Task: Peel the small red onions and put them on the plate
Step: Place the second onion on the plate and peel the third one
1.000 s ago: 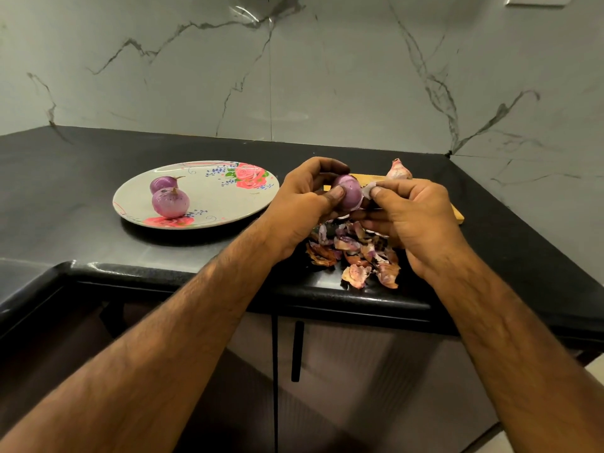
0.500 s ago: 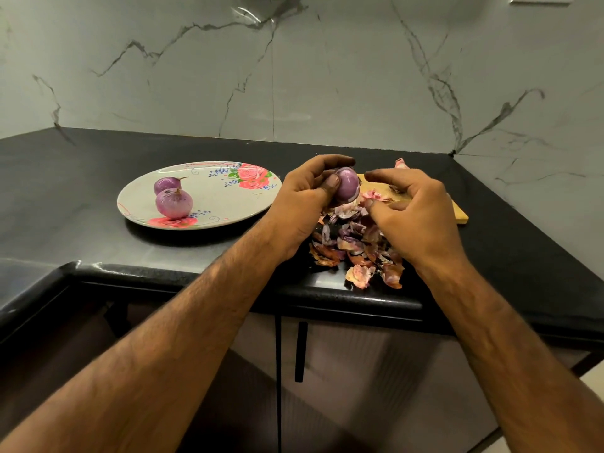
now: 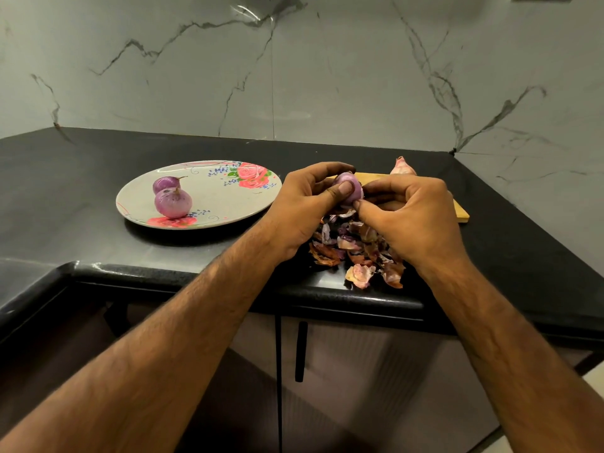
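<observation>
- The left hand [image 3: 304, 204] grips a small red onion [image 3: 353, 186]: the thumb lies flat across its near face and the other fingers curl over its far side.
- The right hand [image 3: 415, 217] meets it from the right. Its thumb and forefinger tips are pinched together against the onion's lower right side, and the other fingers are curled in. Whether a shred of skin sits between the tips, I cannot tell.
- The onion is up off the counter, between the two hands, above a heap of peelings [image 3: 356, 253].
- That heap of dry brown and purple skins lies on the black counter [image 3: 98, 165], close to its near edge, partly under the hands.
- Behind the hands lies a wooden board [image 3: 459, 212]. At its far end sits a pale pink bulb [image 3: 402, 167] in its papery skin.
- Left of the hands sits a flowered plate [image 3: 225, 197], and two purple onions [image 3: 172, 202] touch each other on its left half.
- Veined marble wall [image 3: 327, 76] rises behind the counter, and below it is a cabinet door with a black handle [image 3: 300, 351].
</observation>
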